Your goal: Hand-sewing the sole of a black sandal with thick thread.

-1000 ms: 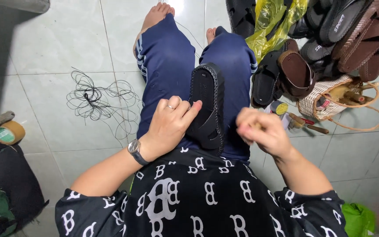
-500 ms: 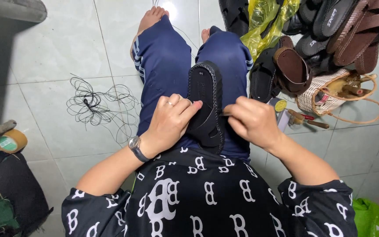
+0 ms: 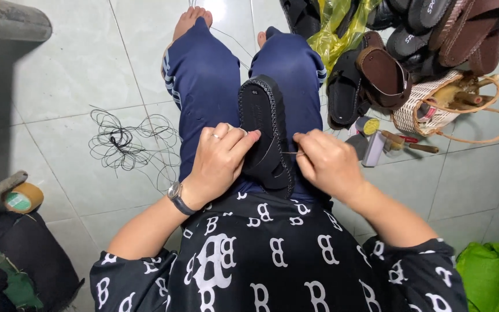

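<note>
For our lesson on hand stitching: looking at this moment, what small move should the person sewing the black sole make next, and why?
Probably draw the needle on through toward the right. The right hand pinches it at the edge of the black sole, thread trails across the sole, and the left hand steadies the sole on the lap, so the stitch looks only partly pulled.

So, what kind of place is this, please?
Probably a small home shoe-repair or sandal-making spot on a tiled floor. A black shoe sole lies on the person's lap, a pile of sandals sits close by, and a tangle of black thread lies on the tiles.
</note>
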